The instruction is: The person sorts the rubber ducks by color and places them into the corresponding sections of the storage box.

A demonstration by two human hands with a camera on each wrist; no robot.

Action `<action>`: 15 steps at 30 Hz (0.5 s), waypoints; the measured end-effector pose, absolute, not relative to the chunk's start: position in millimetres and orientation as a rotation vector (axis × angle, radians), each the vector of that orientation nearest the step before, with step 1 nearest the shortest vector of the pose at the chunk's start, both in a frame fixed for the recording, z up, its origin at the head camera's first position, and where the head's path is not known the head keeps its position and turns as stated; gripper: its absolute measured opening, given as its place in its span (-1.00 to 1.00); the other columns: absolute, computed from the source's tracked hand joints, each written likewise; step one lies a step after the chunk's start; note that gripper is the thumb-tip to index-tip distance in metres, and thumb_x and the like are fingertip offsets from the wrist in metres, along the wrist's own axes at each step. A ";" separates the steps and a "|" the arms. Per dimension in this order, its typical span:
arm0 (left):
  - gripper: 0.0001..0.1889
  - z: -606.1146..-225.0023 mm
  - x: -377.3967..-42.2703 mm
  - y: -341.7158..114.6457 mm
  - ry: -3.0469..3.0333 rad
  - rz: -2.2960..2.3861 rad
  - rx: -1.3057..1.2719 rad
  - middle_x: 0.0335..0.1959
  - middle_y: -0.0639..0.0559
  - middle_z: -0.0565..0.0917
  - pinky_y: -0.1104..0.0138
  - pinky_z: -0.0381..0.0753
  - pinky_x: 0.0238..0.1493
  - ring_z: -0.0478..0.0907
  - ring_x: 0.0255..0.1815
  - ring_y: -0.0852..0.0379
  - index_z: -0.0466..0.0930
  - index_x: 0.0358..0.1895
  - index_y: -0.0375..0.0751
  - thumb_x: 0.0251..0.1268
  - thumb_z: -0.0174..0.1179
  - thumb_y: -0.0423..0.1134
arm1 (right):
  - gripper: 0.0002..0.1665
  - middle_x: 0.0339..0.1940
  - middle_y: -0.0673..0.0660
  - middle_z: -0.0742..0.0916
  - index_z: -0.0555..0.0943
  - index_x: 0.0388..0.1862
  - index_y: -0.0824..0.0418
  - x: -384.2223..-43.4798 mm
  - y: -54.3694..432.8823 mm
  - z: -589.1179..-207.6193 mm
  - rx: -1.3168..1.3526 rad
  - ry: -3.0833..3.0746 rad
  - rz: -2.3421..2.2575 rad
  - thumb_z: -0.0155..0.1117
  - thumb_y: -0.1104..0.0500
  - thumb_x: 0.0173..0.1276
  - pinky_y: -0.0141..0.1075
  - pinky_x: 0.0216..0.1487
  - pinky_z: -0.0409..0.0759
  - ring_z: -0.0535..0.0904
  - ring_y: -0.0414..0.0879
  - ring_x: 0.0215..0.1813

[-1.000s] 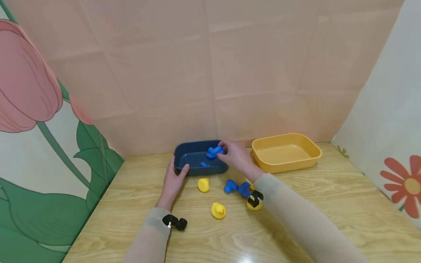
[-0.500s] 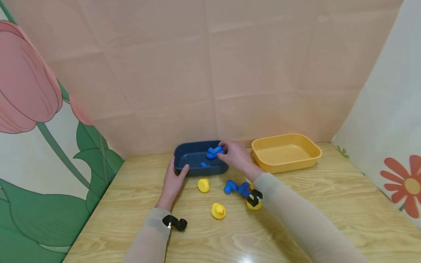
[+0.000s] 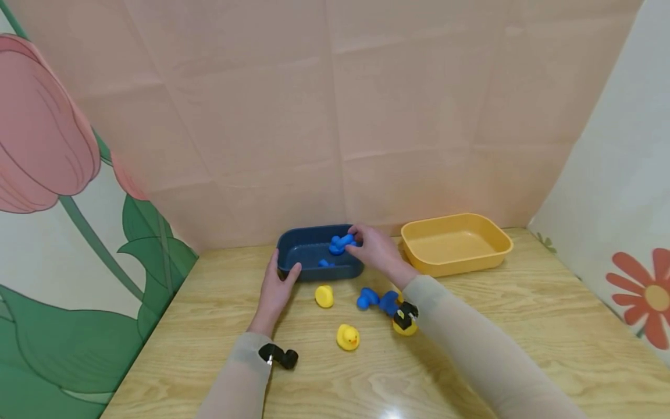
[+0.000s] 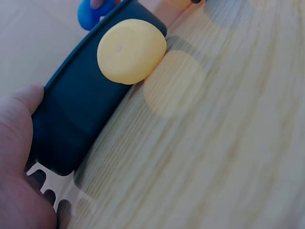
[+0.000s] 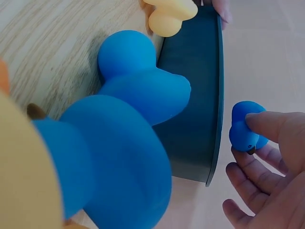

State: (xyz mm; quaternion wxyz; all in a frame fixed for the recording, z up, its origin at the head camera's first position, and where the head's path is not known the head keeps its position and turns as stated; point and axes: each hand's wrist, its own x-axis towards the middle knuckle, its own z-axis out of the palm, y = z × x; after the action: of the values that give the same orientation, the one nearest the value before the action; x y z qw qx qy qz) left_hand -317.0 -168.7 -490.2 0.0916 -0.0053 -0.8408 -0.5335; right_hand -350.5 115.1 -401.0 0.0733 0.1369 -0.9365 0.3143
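My left hand [image 3: 275,291] grips the left end of a dark blue bin [image 3: 342,272], thumb on its front wall and fingers around its side. In the right wrist view, my right hand [image 5: 274,164] pinches a blue rubber duck [image 5: 244,126] between thumb and fingers. The head view shows that duck over the bin's right part, with more blue ducks [image 3: 325,263] inside, partly hidden by the wall. On the table before the bin lie a tipped yellow duck [image 3: 324,296], an upright yellow duck [image 3: 348,337] and blue ducks [image 3: 368,298]. A yellow duck [image 3: 405,327] is partly hidden by the right wrist camera.
A yellow bin [image 3: 455,269] stands on the wooden table [image 3: 314,384], right of the dark blue one. Behind both rises a pink covered wall [image 3: 251,145]. Flower-patterned panels [image 3: 586,233] flank the table.
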 end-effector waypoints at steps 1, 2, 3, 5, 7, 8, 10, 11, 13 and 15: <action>0.00 -490.6 -317.3 -168.8 -2.503 -1.580 -0.017 0.85 -0.16 -0.02 -0.15 0.02 0.75 -0.06 0.82 -0.22 -0.12 0.86 -0.10 0.67 0.24 0.23 | -0.48 0.23 0.21 0.79 0.65 0.38 0.17 -350.6 115.3 -401.2 0.411 -2.814 0.944 0.50 -0.02 0.59 0.10 0.30 0.67 0.69 0.18 0.23; 0.02 -490.8 -317.3 -168.8 -2.506 -1.580 -0.017 0.85 -0.15 -0.02 -0.15 0.03 0.75 -0.06 0.82 -0.21 -0.12 0.86 -0.09 0.66 0.23 0.27 | -0.46 0.25 0.21 0.78 0.64 0.42 0.16 -350.7 115.5 -401.3 0.410 -2.815 0.944 0.49 -0.03 0.60 0.12 0.32 0.65 0.69 0.18 0.26; 0.03 -491.0 -317.7 -168.9 -2.511 -1.575 -0.021 0.85 -0.15 -0.02 -0.16 0.03 0.75 -0.06 0.82 -0.21 -0.12 0.86 -0.09 0.64 0.22 0.30 | -0.43 0.28 0.20 0.78 0.63 0.45 0.16 -350.9 115.8 -401.3 0.408 -2.818 0.943 0.48 -0.03 0.60 0.12 0.35 0.64 0.68 0.19 0.29; 0.04 -491.1 -318.1 -168.8 -2.511 -1.576 -0.027 0.85 -0.15 -0.02 -0.16 0.03 0.75 -0.06 0.82 -0.22 -0.13 0.86 -0.08 0.63 0.22 0.32 | -0.37 0.34 0.20 0.76 0.59 0.52 0.15 -351.1 116.4 -400.9 0.402 -2.820 0.945 0.48 -0.05 0.61 0.14 0.41 0.60 0.66 0.20 0.35; 0.04 -490.7 -317.7 -168.5 -2.507 -1.578 -0.031 0.85 -0.15 -0.01 -0.16 0.04 0.75 -0.05 0.82 -0.22 -0.12 0.86 -0.07 0.63 0.22 0.31 | -0.33 0.39 0.21 0.74 0.57 0.56 0.14 -351.1 116.9 -400.6 0.403 -2.822 0.949 0.47 -0.07 0.62 0.16 0.44 0.57 0.64 0.20 0.40; 0.03 -490.4 -317.4 -168.3 -2.502 -1.580 -0.034 0.85 -0.15 -0.01 -0.17 0.05 0.74 -0.05 0.82 -0.22 -0.12 0.86 -0.08 0.64 0.23 0.30 | -0.32 0.41 0.21 0.73 0.57 0.57 0.14 -351.2 117.1 -400.3 0.400 -2.822 0.954 0.47 -0.08 0.61 0.16 0.46 0.57 0.63 0.20 0.41; 0.00 -490.2 -317.2 -168.0 -2.495 -1.586 -0.035 0.85 -0.14 -0.01 -0.16 0.05 0.74 -0.05 0.82 -0.22 -0.12 0.86 -0.07 0.67 0.24 0.24 | -0.32 0.43 0.22 0.72 0.57 0.57 0.14 -351.3 117.4 -400.1 0.400 -2.821 0.962 0.47 -0.09 0.61 0.17 0.47 0.55 0.62 0.20 0.43; -0.01 -490.2 -317.3 -168.0 -2.493 -1.587 -0.035 0.85 -0.14 -0.01 -0.16 0.05 0.74 -0.05 0.82 -0.22 -0.12 0.86 -0.07 0.67 0.24 0.22 | -0.31 0.43 0.22 0.72 0.57 0.57 0.15 -351.4 117.4 -400.1 0.401 -2.821 0.962 0.46 -0.10 0.61 0.17 0.47 0.55 0.62 0.21 0.44; -0.02 -490.3 -317.3 -168.1 -2.488 -1.591 -0.035 0.85 -0.14 -0.02 -0.16 0.04 0.75 -0.05 0.82 -0.22 -0.12 0.86 -0.07 0.69 0.24 0.18 | -0.31 0.43 0.22 0.72 0.57 0.56 0.15 -351.4 117.5 -399.8 0.401 -2.818 0.959 0.46 -0.12 0.61 0.18 0.47 0.55 0.62 0.21 0.44; -0.03 -490.7 -317.4 -168.3 -2.486 -1.592 -0.036 0.85 -0.13 -0.03 -0.16 0.04 0.75 -0.06 0.82 -0.21 -0.12 0.86 -0.07 0.69 0.24 0.17 | -0.31 0.43 0.22 0.72 0.58 0.56 0.15 -351.3 117.6 -399.5 0.406 -2.814 0.952 0.46 -0.12 0.61 0.19 0.47 0.54 0.62 0.21 0.44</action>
State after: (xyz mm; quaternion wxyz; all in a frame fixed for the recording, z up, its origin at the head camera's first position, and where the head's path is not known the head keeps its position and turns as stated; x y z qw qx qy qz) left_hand -317.4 -168.3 -490.7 0.0945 -0.0123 -0.8382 -0.5369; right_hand -351.3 117.6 -399.5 0.0718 0.1350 -0.9361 0.3166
